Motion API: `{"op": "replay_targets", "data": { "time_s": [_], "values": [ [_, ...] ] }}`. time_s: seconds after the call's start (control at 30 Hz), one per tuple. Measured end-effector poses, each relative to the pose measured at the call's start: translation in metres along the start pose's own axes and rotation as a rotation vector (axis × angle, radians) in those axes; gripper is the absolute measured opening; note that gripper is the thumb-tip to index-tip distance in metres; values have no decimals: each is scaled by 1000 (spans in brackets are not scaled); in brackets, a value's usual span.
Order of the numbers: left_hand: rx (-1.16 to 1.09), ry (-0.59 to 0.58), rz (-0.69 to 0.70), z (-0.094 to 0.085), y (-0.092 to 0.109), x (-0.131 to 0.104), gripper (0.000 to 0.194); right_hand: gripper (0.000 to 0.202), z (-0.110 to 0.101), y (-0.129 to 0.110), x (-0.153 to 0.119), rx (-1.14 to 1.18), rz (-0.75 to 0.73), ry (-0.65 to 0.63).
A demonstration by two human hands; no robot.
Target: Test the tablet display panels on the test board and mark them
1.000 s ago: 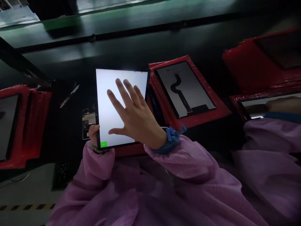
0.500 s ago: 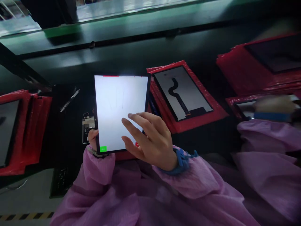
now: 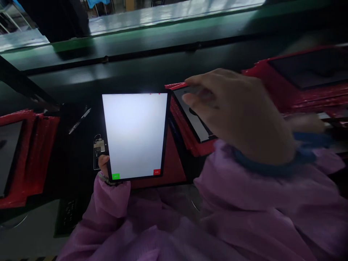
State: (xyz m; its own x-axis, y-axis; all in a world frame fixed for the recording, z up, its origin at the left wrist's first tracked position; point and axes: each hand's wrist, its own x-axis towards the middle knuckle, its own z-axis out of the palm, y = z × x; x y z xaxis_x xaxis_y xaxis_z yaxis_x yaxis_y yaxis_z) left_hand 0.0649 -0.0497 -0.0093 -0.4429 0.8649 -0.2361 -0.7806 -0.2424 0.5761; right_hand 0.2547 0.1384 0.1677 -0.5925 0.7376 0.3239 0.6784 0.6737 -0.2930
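White-lit tablet (image 3: 136, 134) in left fingers (image 3: 103, 162), right fingers (image 3: 198, 104) half-parted

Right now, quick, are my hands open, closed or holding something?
Left hand: holding the lit tablet by its lower left edge.
Right hand: blurred, but looks loosely open, nothing visible in it.

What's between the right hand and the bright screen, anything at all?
Nothing visible blocks the right hand from the bright screen. The panel on red wrap shows behind the hand and looks too flat to block it.
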Motion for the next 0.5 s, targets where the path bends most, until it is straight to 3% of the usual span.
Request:
{"op": "replay_targets", "data": {
  "time_s": [0.07, 0.13, 0.3, 0.37, 0.5],
  "values": [
    [-14, -44, 58, 1, -1, 0, 49, 19, 7, -4, 18, 15, 43, -129],
    [-12, -57, 85, 1, -1, 0, 47, 12, 16, -5, 27, 25, 30, -172],
    [-18, -32, 52, -4, -4, 2, 44, 17, 21, 0, 20, 24, -56, -76],
    [-32, 8, 55, -6, -7, 2, 41, 19, 15, 0, 14, 51, -195, -101],
    [-60, 81, 79, -11, -12, 1, 34, 32, -3, 1, -3, 247, -559, -346]
  ]
}}
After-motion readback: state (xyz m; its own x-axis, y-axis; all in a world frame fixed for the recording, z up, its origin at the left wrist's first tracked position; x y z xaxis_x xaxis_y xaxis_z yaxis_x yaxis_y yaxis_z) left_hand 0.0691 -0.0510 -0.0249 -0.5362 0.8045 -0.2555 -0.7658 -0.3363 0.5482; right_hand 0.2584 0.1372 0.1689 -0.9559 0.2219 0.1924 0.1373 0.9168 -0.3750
